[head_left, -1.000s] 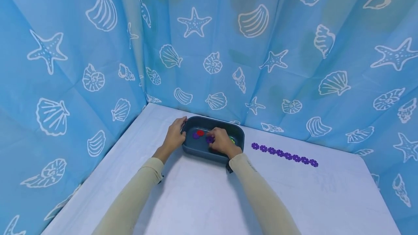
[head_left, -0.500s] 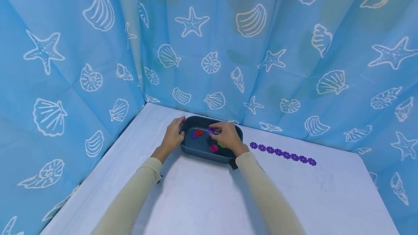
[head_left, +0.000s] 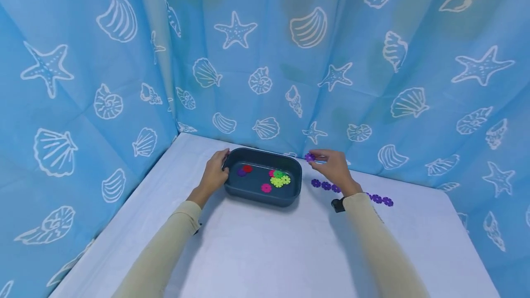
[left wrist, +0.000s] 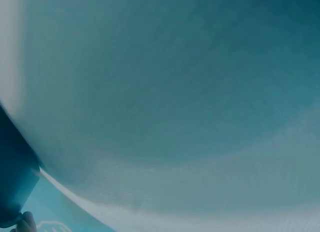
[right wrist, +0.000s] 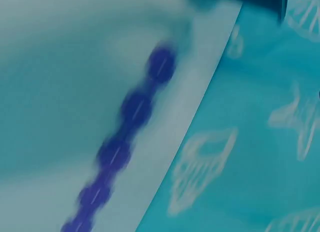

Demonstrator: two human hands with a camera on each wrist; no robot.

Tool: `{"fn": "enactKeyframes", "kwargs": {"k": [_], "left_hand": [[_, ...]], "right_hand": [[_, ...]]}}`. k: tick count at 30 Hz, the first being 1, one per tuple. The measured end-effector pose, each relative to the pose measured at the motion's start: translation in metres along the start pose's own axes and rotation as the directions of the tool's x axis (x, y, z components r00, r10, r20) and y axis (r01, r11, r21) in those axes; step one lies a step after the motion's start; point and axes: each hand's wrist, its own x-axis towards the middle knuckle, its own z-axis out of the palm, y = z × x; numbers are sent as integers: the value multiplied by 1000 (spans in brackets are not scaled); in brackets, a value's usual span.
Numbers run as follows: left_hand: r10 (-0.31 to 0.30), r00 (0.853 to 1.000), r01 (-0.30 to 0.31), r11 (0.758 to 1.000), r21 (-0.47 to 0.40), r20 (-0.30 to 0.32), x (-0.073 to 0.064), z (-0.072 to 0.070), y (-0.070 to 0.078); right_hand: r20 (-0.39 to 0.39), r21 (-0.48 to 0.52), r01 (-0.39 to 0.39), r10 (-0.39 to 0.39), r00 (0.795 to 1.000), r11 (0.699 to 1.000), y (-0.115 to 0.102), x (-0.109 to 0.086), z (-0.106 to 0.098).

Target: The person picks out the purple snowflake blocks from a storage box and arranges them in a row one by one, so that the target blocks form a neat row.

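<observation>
My left hand (head_left: 213,174) grips the left end of a dark blue-grey plastic basin (head_left: 258,197), thumb at the near side of the rim. The basin's edge (left wrist: 15,167) and a fingertip (left wrist: 26,223) show in the corner of the left wrist view. To the basin's right, my right hand (head_left: 334,169) pinches a purple flower-shaped disc (head_left: 309,157) between thumb and fingers, above the table. Below that hand runs a row of similar purple discs (head_left: 316,183), partly hidden by the wrist; the row (right wrist: 136,109) is blurred in the right wrist view.
Inside the basin lie a red disc (head_left: 247,169), a purple one (head_left: 241,173), a pink one (head_left: 266,188) and a cluster of yellow and green discs (head_left: 276,181). A white cloth (head_left: 256,252) covers the table. Blue shell-print curtains (head_left: 265,59) stand behind and left.
My right hand has lifted a purple disc out of the basin and carried it right, past the rim to above the row. The left hand stays on the basin. The view has shifted slightly.
</observation>
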Motion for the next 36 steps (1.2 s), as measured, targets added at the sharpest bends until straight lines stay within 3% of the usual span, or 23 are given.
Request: {"fn": "enactKeyframes", "kwargs": {"k": [9,13,17,23,36], "left_hand": [[-7,1000,7,1000,12,5,0,1,-3],[-15,1000,15,1000,7,12,0,1,-3],[-12,1000,12,1000,2,14,0,0,-2],[-13,1000,13,1000,2,15,0,0,-3],[-34,999,33,999,20,24,1,1,-1]], "right_hand": [[-8,-128,-200,201,980,971,68,-53,-64],[-60,-133,-234,228,972,963,100,-79,-83],[-102,-146,-304,292,951,941,125,-104,-98],[-127,-199,-424,406,905,883,153,-131,-111],[-118,-211,-481,467,877,851,181,-155,-119]]}}
